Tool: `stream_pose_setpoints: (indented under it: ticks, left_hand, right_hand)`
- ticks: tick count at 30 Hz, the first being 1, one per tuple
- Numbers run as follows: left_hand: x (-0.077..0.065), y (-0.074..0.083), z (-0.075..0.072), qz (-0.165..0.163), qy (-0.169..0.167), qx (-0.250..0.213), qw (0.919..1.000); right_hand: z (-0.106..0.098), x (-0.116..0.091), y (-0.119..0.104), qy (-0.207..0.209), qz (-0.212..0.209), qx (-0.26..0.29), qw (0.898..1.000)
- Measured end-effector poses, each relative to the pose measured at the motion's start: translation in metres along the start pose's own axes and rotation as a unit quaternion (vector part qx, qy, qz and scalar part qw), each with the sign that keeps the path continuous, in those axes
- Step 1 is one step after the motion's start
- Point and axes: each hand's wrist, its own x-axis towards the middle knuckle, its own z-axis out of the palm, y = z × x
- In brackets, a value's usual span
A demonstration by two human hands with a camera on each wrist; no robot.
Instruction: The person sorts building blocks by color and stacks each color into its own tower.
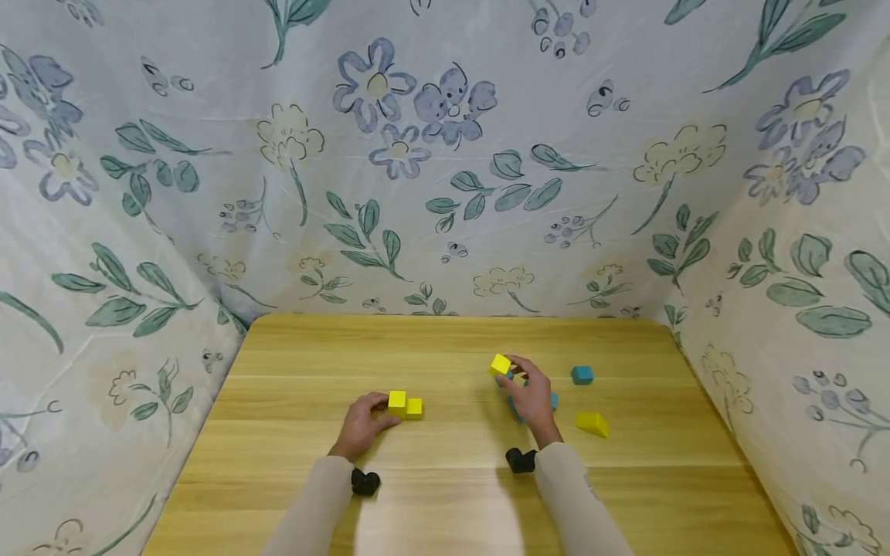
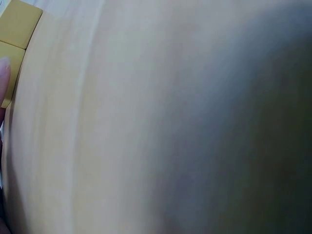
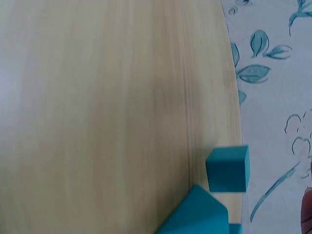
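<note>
My left hand [image 1: 361, 425] has its thumb and fingers around a yellow cube [image 1: 397, 404] on the table. A second yellow block [image 1: 414, 408] stands against that cube's right side. The left wrist view catches a fingertip [image 2: 4, 75] on the nearer yellow block [image 2: 12, 61] at its left edge. Raised over the table, my right hand [image 1: 533, 394] pinches another yellow cube [image 1: 500, 364] between thumb and fingers. Several blue blocks lie beneath this hand, partly hidden by it; the right wrist view shows a blue cube [image 3: 227, 168] and an angular blue block [image 3: 197, 214].
Right of the right hand, a blue cube [image 1: 582, 375] lies farther back and a yellow wedge-like block [image 1: 592, 424] nearer. Flower-patterned cloth [image 1: 445, 232] hangs behind the wooden table [image 1: 313, 347] and along both its sides.
</note>
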Motion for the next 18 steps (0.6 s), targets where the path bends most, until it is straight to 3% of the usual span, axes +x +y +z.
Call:
stream_pose_setpoints:
  ticks: [4, 12, 18]
  left_hand:
    - [0.000, -0.001, -0.001, -0.001, -0.001, 0.000, 1.0000]
    - [0.000, 0.001, -0.002, -0.007, -0.002, 0.001, 1.0000]
    - [0.001, 0.000, -0.001, -0.007, -0.003, 0.002, 1.0000]
  right_hand:
    - [0.011, -0.006, -0.006, -0.004, 0.007, 0.006, 1.000]
    - [0.030, -0.013, -0.016, -0.007, -0.026, 0.034, 0.999]
    - [0.042, -0.017, -0.025, -0.027, -0.020, 0.047, 0.998]
